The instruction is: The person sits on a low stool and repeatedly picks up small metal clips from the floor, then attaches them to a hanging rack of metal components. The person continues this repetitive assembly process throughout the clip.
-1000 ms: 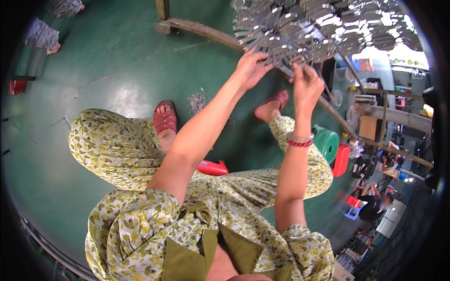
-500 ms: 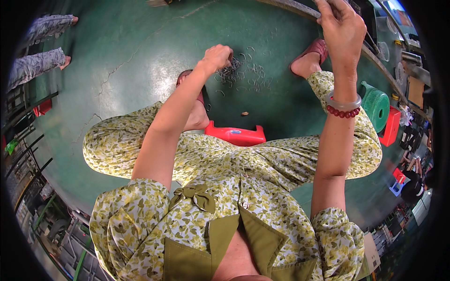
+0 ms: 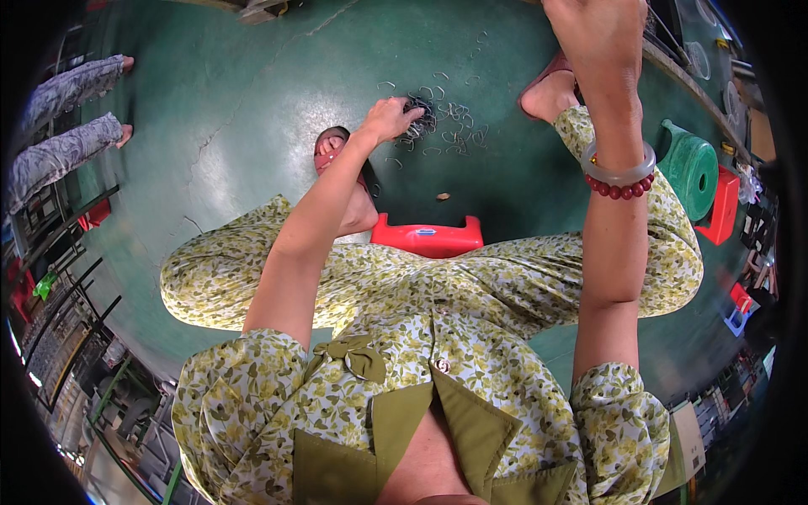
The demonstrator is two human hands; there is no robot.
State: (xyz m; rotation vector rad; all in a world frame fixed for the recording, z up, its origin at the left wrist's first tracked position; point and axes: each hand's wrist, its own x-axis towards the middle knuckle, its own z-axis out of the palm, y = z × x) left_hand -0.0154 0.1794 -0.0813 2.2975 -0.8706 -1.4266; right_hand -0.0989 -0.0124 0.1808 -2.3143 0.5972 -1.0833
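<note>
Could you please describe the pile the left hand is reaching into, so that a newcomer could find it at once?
Start from the green floor between the seated person's two sandalled feet, just beyond the red stool. There the left hand reaches into a scatter of small metal hooks. They are thin, grey and bent, the only loose wire pieces on the floor.

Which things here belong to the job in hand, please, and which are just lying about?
In use: left hand; wire clips piled on the green floor; right hand, raised.
Lying about: red stool; green roll; red box.
</note>
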